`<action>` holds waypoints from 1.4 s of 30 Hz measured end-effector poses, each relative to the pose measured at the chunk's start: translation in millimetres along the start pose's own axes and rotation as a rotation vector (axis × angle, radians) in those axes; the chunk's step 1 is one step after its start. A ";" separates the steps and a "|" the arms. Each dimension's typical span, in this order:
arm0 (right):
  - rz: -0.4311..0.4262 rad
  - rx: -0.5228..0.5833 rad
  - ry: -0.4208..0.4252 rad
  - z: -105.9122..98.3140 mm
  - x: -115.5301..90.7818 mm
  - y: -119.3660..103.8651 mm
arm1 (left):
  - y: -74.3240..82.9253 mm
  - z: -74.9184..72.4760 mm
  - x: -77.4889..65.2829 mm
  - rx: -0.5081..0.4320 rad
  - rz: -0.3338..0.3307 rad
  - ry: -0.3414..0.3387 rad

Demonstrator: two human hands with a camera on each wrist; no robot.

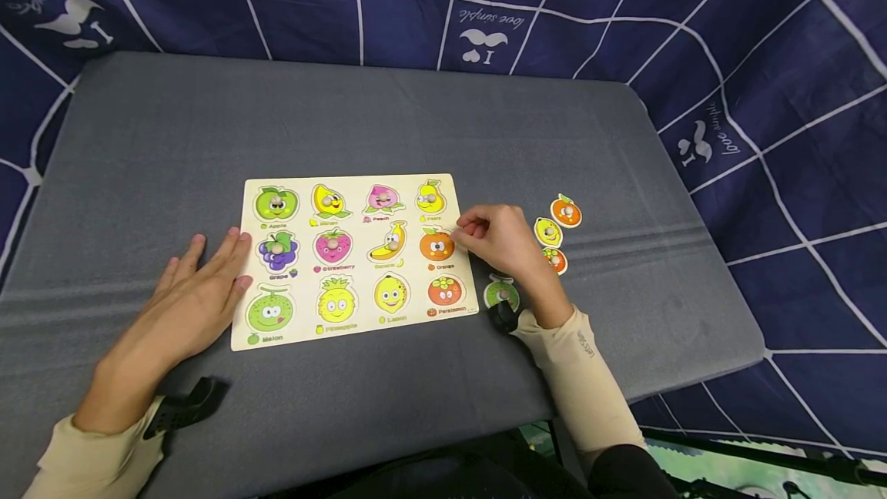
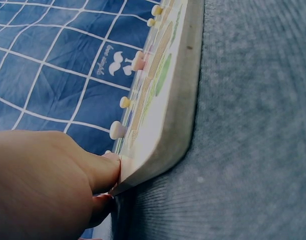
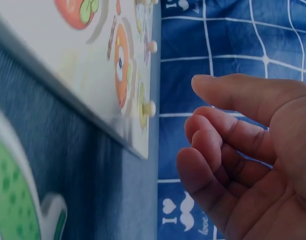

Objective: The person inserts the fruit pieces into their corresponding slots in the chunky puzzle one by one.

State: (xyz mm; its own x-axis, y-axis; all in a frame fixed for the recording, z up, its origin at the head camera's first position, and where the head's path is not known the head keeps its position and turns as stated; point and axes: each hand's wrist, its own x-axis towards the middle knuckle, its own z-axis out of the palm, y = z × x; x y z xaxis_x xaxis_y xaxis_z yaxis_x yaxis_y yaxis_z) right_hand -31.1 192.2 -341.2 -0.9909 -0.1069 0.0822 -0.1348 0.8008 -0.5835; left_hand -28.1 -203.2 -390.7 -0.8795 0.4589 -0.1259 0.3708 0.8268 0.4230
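A pale wooden fruit puzzle board [image 1: 360, 260] lies on the table. Knobbed pieces sit in its upper row and in the grape, strawberry and banana places; the printed orange [image 1: 437, 246] and bottom-row pictures show no knobs. My left hand [image 1: 190, 299] lies at the board's left edge, fingers extended; in the left wrist view its thumb [image 2: 105, 172] touches the board's corner. My right hand [image 1: 504, 241], fingers loosely bent, hovers by the right edge near the printed orange. Its thumb and fingertips are apart with nothing between them in the right wrist view.
Right of my right hand lie loose knobbed pieces: an orange [image 1: 566, 212], a lemon [image 1: 548, 232] and a red fruit [image 1: 555, 260] partly behind the hand. A green melon piece [image 1: 501, 293] lies by the right wrist. Blue checked cloth [image 1: 402, 21] hangs behind the grey table [image 1: 346, 114].
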 end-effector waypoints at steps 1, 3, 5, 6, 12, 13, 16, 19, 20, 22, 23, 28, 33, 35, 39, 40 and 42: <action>0.002 -0.005 0.006 -1.0 -0.5 1.8 | 0.1 0.1 0.2 0.001 0.001 0.001; 0.004 -0.008 0.013 -3.3 -1.8 4.9 | 0.4 0.2 0.4 0.003 0.002 0.004; 0.002 -0.012 0.019 -5.5 -3.4 8.1 | 0.7 0.2 0.6 0.003 0.003 0.005; 0.001 -0.014 0.025 -6.7 -4.1 9.7 | 0.8 0.2 0.7 0.003 0.004 0.006; 0.013 -0.021 0.047 -13.2 -8.3 18.8 | 1.3 -0.3 0.7 0.000 0.004 0.002; 0.017 -0.023 0.051 -14.2 -8.8 20.2 | 1.3 -0.4 0.7 0.000 0.005 0.002; 0.031 -0.031 0.060 -17.3 -9.9 24.0 | 1.3 -0.6 0.5 0.001 0.007 0.005; 0.046 -0.039 0.059 -21.0 -11.0 27.2 | 1.3 -0.7 0.5 0.001 0.007 0.007; 0.053 -0.039 0.058 -22.4 -11.4 28.2 | 1.4 -0.7 0.5 0.001 0.007 0.007; 0.072 -0.038 0.054 -25.6 -12.3 30.2 | 1.6 -0.6 0.5 0.001 0.005 0.007; 0.080 -0.034 0.053 -27.2 -12.8 31.3 | 1.7 -0.6 0.5 0.001 0.005 0.008; 0.120 -0.025 0.056 -34.3 -15.2 37.5 | 2.3 -0.5 0.6 0.004 0.003 0.011; 0.114 -0.025 0.081 -40.2 -17.2 44.9 | 2.4 -0.2 0.5 0.002 -0.003 0.010; 0.101 -0.030 0.098 -42.6 -17.8 48.4 | 2.5 0.0 0.3 -0.001 -0.004 0.011; 0.081 -0.045 0.124 -47.0 -18.7 55.8 | 2.4 0.1 0.0 -0.002 -0.004 0.011; 0.084 -0.043 0.124 -47.9 -19.0 58.0 | 2.4 0.1 0.0 -0.002 -0.005 0.011; 0.094 -0.040 0.124 -49.7 -19.6 62.0 | 2.5 0.0 -0.1 -0.002 -0.004 0.012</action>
State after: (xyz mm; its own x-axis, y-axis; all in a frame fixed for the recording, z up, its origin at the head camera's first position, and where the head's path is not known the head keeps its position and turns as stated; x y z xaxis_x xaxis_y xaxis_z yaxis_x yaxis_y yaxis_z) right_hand -19.8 273.2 -338.8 -0.9908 0.0409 0.1291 -0.0389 0.8270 -0.5608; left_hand -27.1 -201.2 -389.7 -0.8846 0.4514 -0.1169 0.3665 0.8281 0.4241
